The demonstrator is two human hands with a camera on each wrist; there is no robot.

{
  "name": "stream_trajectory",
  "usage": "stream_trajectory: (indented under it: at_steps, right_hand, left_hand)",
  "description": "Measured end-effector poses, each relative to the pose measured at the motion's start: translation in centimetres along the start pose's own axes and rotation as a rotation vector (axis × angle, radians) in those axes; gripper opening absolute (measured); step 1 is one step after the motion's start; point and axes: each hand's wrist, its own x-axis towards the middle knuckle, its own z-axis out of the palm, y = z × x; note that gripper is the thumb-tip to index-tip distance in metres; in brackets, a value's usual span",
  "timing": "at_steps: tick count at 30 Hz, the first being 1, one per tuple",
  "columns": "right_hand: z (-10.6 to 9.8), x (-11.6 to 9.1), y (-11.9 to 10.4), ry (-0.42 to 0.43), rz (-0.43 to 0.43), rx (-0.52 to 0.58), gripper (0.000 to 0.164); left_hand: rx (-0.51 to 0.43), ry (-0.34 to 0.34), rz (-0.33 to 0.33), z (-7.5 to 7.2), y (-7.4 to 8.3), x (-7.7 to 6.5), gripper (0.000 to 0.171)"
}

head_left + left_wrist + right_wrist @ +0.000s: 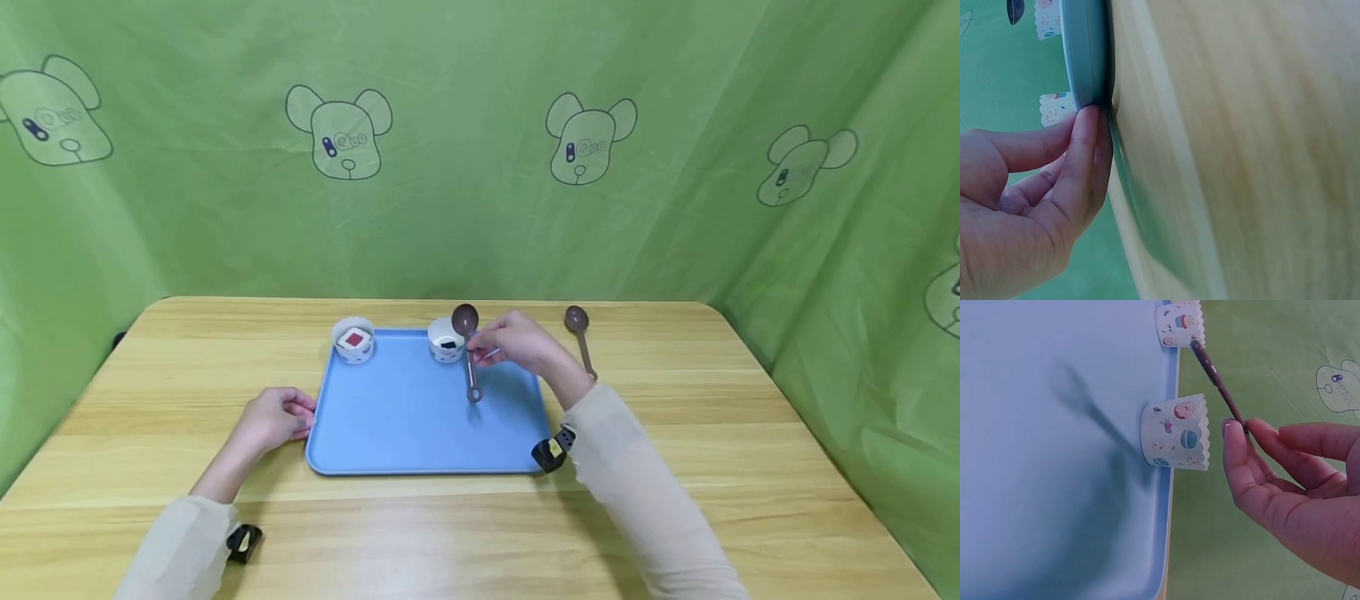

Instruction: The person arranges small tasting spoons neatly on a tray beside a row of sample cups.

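My right hand (517, 340) pinches a brown spoon (471, 362) by its handle, holding it above the blue tray (405, 417). Its bowl points away from me, beside the right paper cup (442, 350), which has something black and white inside. In the right wrist view, thumb and fingertips meet on the spoon's handle (1222, 390), and its shadow falls across the tray. With thumb and fingertips, my left hand (276, 419) grips the tray's left edge (1087, 56). A second paper cup (354, 350) at the tray's far left corner holds a white piece with a red square.
Another brown spoon (578, 327) lies on the wooden table (712, 417), right of the tray. Behind the table hangs a green curtain (465, 233) printed with bear heads.
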Motion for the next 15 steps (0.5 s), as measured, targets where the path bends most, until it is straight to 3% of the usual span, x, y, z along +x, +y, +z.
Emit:
stream_trajectory:
  at_steps: [15]
  right_hand:
    - [0.81, 0.88, -0.28, 0.007, 0.020, 0.003, 0.022]
  left_hand:
    - [-0.003, -0.002, -0.007, -0.02, 0.12, -0.02, 0.019]
